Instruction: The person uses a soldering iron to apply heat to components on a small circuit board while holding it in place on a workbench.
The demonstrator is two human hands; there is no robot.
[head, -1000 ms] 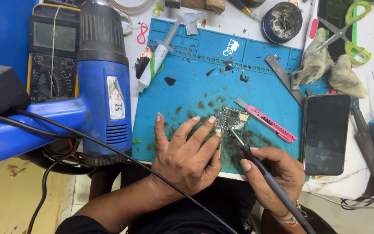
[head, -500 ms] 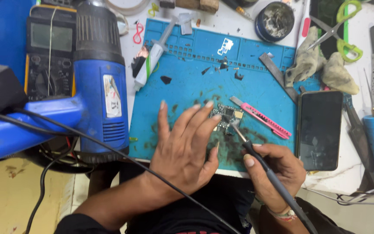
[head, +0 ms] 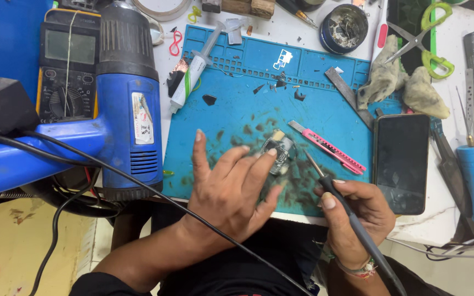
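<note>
Soldering step | left hand [head: 231, 186] flat, fingertips pinning board [head: 280, 153] mid-mat [head: 237, 82] | right hand [head: 357, 211] gripping iron [head: 336, 192], tip just beside board | next likely needs steady tip contact

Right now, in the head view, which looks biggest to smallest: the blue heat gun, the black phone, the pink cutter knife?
1. Blue heat gun, by far the biggest, though it sits nearest the camera.
2. Black phone.
3. Pink cutter knife, thinnest and smallest.
</note>
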